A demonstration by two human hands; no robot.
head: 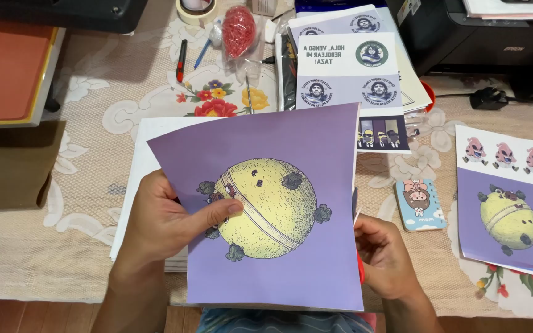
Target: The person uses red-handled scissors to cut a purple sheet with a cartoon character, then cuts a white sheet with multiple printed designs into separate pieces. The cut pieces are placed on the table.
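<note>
Between both hands [168, 225] [384, 256] — purple print [316, 160] (thumb atop).

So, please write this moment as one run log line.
left hand: holds purple print, thumb on yellow planet picture | right hand: at print's right edge, red tool | under: white paper stack

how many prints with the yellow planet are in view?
2. One purple sheet is held up by the left hand and right hand; the other sheet lies flat on the table at the right. More may be hidden under stacks.
</note>
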